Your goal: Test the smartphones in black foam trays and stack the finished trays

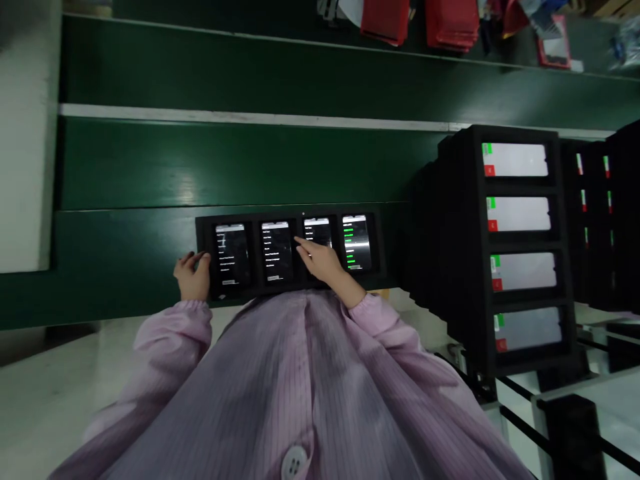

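Note:
A long black tray [254,253] lies along the near edge of the green bench, with several phones in a row of slots. White menu text is lit on the leftmost phone [233,257] and the second phone [277,250]. Green lines show on the rightmost phone [355,241]. My left hand [193,275] is at the tray's left end, fingers bent and thumb against its edge. My right hand [323,261] is over the third phone [320,230], index finger stretched out to the left; it holds nothing and hides that phone's lower part.
On the right rises a tall stack of black trays [477,250], its top one holding several pale phones with green and red labels. More black trays [590,220] stand beyond it. Red pouches [451,23] lie on the far shelf. A pale panel [25,147] borders the bench at left.

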The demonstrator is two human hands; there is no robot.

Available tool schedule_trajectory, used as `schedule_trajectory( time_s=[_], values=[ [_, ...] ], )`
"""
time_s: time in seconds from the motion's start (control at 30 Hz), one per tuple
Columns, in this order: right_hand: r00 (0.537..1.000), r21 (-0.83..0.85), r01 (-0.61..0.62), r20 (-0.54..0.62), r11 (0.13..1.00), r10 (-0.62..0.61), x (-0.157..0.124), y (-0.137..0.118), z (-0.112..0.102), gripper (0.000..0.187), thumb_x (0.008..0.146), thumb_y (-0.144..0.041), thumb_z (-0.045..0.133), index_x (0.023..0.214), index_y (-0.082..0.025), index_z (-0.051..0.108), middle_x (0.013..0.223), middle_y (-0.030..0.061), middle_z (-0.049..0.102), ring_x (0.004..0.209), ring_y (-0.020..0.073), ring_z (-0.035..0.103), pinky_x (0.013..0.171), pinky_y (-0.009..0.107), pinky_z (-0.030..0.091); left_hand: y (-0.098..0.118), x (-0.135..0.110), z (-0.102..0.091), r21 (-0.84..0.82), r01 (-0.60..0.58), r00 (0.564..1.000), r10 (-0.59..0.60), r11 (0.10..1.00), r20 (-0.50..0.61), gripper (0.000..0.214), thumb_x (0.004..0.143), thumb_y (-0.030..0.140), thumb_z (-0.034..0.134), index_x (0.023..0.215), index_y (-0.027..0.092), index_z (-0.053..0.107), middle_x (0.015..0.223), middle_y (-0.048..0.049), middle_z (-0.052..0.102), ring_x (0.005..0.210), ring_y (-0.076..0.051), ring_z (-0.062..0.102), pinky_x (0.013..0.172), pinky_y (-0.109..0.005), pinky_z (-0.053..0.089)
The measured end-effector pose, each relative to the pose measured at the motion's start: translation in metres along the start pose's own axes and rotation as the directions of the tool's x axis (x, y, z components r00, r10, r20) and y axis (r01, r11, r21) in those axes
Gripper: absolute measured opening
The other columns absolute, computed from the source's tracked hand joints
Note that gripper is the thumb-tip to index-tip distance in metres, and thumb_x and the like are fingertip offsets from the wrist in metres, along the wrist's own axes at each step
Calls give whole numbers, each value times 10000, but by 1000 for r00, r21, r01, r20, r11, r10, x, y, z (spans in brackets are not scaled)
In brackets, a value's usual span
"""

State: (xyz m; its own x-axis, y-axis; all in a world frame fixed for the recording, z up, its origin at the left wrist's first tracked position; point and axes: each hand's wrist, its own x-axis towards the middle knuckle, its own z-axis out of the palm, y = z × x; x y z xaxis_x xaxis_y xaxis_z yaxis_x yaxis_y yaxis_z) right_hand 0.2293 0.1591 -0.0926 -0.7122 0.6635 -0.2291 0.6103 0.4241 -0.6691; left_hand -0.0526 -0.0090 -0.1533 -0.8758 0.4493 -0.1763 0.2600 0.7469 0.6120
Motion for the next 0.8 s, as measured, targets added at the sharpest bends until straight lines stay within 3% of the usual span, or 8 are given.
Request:
schedule_trajectory(
  time_s=[0.13,0.23,0.4,0.53,0.8],
  values=[
    [995,-52,17,102,998,-12,18,-22,12,390,1103,-363,426,1418,-289,643,1489,-24,611,1252,243,688,1044,398,591,5,8,3,4,-6,1000,6,1000,21,262,855,388,607,937,166,718,1283,-170,646,1370,-332,492,1213,-575,341],
    [995,-64,14,103,998,-7,22,-24,12,373,1097,-343,448,1399,-286,660,1472,-18,629,1262,244,682,1052,391,585,11,17,5,9,6,999,-6,1000,39,237,845,367,638,940,165,716,1301,-176,626,1389,-333,473,1224,-568,318],
    [1000,-11,21,11,1000,-20,5,-12,2,372,1092,-337,459,1410,-312,651,1429,-25,663,1214,224,711,1035,358,592,21,31,12,23,46,998,-47,999,50,301,832,367,684,1003,119,695,1300,-222,591,1397,-345,448,1217,-555,308],
    [998,56,-36,-54,998,39,-16,1,-8,376,1082,-315,480,1414,-289,656,1403,6,683,1223,230,707,1032,347,589,27,36,17,50,69,996,-72,996,58,349,793,354,728,1039,111,689,1187,-189,621,1349,-337,470,1214,-556,297],
    [978,195,-30,-198,980,70,-53,30,-14,362,1062,-285,489,1357,-263,699,1359,16,713,1252,203,689,1065,326,565,20,31,9,84,50,996,-56,995,66,355,827,403,613,1045,143,719,1201,-161,680,1272,-303,577,1171,-473,394]
  ],
)
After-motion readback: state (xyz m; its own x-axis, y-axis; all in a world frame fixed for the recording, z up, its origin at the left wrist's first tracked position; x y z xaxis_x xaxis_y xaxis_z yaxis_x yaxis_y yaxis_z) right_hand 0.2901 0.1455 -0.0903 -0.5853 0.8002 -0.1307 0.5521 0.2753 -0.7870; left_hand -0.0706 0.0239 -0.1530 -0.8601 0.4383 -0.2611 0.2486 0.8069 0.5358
